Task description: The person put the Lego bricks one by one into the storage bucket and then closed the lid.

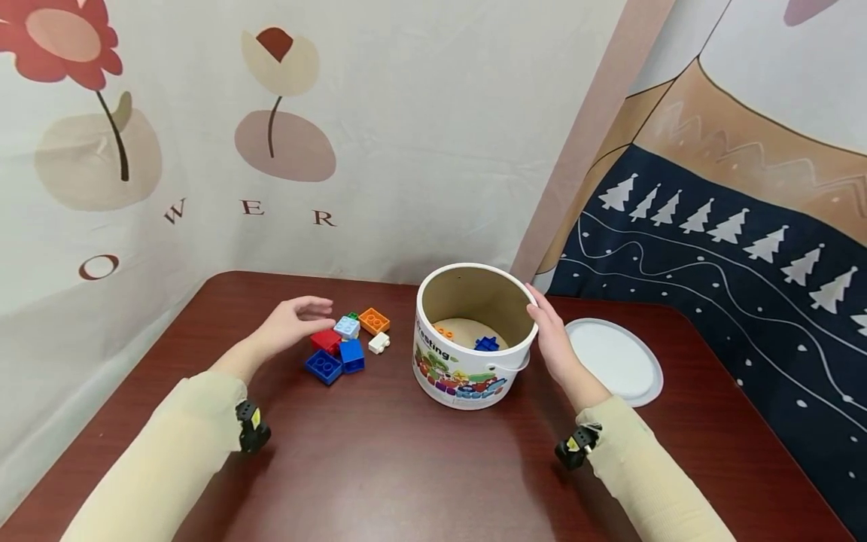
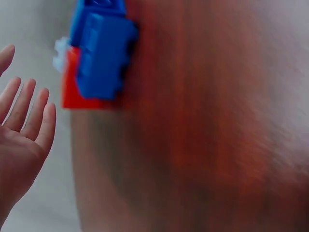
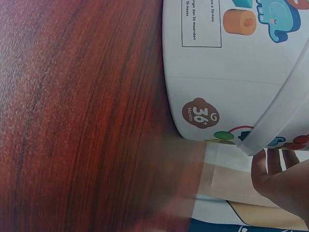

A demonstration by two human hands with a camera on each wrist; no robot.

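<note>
My left hand (image 1: 290, 329) hovers at the left side of a small heap of toy building bricks, fingers extended and nothing in it. The heap holds a red brick (image 1: 327, 341), a light blue brick (image 1: 348, 327), an orange brick (image 1: 375, 321), a white brick (image 1: 379, 343), two dark blue bricks (image 1: 351, 356) and a partly hidden green one (image 1: 352, 315). To the right stands an upright white bucket (image 1: 433, 376), uncovered. On its floor lie a blue brick (image 1: 486, 344) and an orange brick (image 1: 443, 332). My right hand (image 1: 557, 342) rests against the bucket's right side, its fairly straight fingers at the rim.
A round white lid (image 1: 612, 361) lies flat on the brown table (image 1: 406, 474), right of the bucket. The bucket's handle (image 3: 277, 104) hangs down its side. Printed cloth (image 1: 433, 150) rises behind the table, and dark blue patterned fabric (image 1: 711, 301) borders its right side.
</note>
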